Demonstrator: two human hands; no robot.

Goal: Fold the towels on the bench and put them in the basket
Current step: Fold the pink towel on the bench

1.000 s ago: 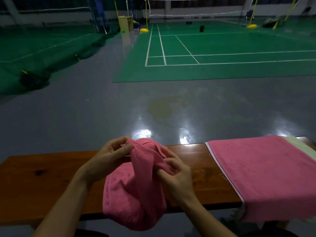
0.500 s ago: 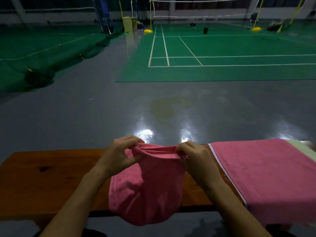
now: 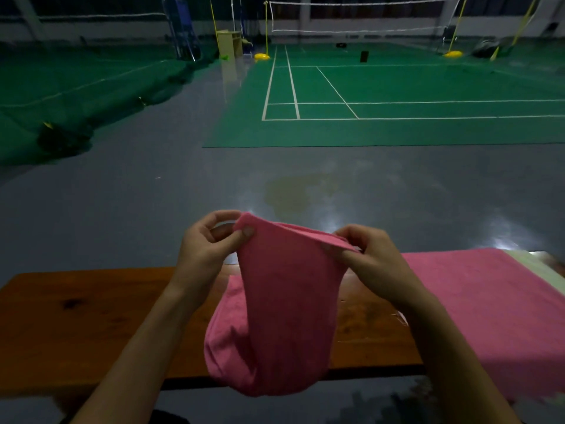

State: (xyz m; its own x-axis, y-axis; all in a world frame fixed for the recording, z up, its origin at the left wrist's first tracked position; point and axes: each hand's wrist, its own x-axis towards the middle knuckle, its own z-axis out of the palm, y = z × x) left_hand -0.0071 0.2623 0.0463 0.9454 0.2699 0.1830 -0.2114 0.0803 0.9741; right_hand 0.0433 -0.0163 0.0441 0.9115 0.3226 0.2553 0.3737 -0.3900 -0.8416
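The step in hand looks like finding the corners of a small pink terry towel (image 3: 284, 313) before the first fold. The left hand (image 3: 211, 243) pinches the towel's upper left corner between thumb and fingers, and the right hand (image 3: 373, 258) pinches the upper edge further right, so the cloth hangs bunched between them, its lower end sagging past the near edge of the long brown wooden bench (image 3: 91, 319). The next move probably calls for spreading the hands apart to pull the top edge taut, then laying the towel flat on the bench to fold it.

A larger pink towel (image 3: 477, 304) lies spread over the right end of the bench, with a pale green cloth (image 3: 547, 267) showing beyond it. No basket is in view. Beyond the bench stretches a glossy grey floor (image 3: 153, 209), then a green badminton court (image 3: 397, 96) with a net (image 3: 360, 16) at the far end of the dim hall.
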